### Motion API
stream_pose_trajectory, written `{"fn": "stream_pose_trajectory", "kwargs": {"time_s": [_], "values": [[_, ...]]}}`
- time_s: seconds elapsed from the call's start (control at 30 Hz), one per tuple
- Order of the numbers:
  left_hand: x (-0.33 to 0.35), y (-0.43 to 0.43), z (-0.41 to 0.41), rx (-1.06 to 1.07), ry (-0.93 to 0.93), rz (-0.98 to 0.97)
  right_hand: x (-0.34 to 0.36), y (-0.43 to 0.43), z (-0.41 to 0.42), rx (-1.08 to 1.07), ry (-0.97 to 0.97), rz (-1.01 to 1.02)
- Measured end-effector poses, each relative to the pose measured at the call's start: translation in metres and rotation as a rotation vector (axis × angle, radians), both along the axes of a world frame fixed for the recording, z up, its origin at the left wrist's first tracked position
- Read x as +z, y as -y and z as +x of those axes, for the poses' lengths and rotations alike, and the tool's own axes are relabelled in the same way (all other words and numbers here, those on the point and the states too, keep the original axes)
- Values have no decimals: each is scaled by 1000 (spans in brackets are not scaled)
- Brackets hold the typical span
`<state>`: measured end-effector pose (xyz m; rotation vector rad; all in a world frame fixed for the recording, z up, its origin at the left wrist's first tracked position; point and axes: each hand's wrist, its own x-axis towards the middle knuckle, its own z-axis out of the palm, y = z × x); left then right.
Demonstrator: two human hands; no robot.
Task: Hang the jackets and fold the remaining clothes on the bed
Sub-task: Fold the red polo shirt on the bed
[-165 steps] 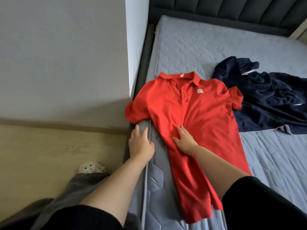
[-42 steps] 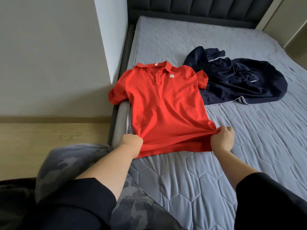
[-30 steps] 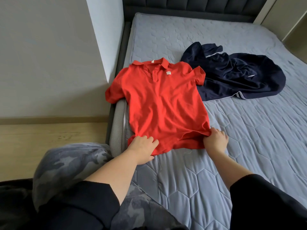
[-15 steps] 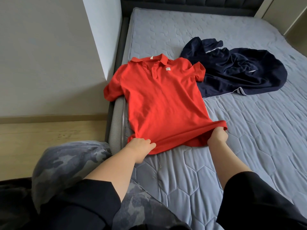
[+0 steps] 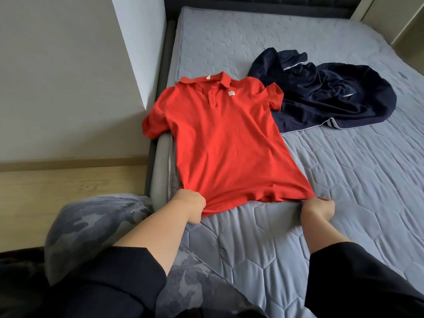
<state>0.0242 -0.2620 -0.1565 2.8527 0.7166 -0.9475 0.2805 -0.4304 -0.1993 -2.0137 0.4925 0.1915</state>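
From my seat the grey quilted mattress with a hexagon stitch pattern (image 5: 348, 180) fills the centre and right of the frame. Its dark padded headboard (image 5: 252, 2) is cut off by the top edge.

On the mattress's left side, in the middle of the frame, lies the red short-sleeved cotton polo shirt (image 5: 224, 145). It is face up with its collar towards the top of the frame, the placket open and a small white label on the chest. The body is spread flat and smooth. Its left sleeve droops over the mattress edge, and its right sleeve overlaps the crumpled navy jacket with white piping (image 5: 332, 97), which is heaped in the upper right. I cannot make out that garment's shape or front in its folds.

My left hand (image 5: 190, 200), at lower centre, is curled round the shirt's lower left hem corner. The fingers are tucked under the cloth, so I cannot see them. My right hand (image 5: 317, 207), at lower right, pinches the opposite hem corner, though the fingertips there are hard to read. Black sleeves (image 5: 367, 283) and a camouflage-print trouser knee (image 5: 91, 226) cover the bottom of the frame.

Half a second ago the right corner was raised off the mattress and the hem sagged in a loose fold. Now the hem is drawn out wide and lies low on the mattress, and my left fingers have closed on the corner they earlier only rested upon.
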Motion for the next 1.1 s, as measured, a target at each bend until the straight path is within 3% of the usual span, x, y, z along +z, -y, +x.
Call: {"fn": "stream_pose_trajectory", "kwargs": {"time_s": [0.23, 0.43, 0.47, 0.53, 0.6, 0.67, 0.8, 0.9, 1.0, 1.1], "values": [[-4, -8, -4, 283, 23, -37, 3, -6, -8, -92, -207, 488], [-1, -15, -12, 403, 17, 13, -3, -29, -45, 164, -311, 516], [-1, -18, -14, 457, 21, -63, -3, -32, -48, 206, -339, 521], [6, -22, -19, 701, 68, -396, -4, -36, -49, 272, -380, 499], [10, -29, -21, 1090, 313, -729, -8, -38, -47, 290, -353, 432], [4, -39, -25, 1381, 554, -784, -12, -40, -46, 260, -261, 375], [-9, -37, -29, 1278, 534, -600, -11, -45, -45, 214, -157, 272], [-13, -30, -29, 1196, 360, -589, -14, -42, -40, 198, -174, 209], [-11, -30, -32, 1261, 269, -669, -10, -35, -34, 99, -198, 162], [-7, -32, -35, 1217, 173, -665, -6, -27, -33, -66, -253, 295]]}}
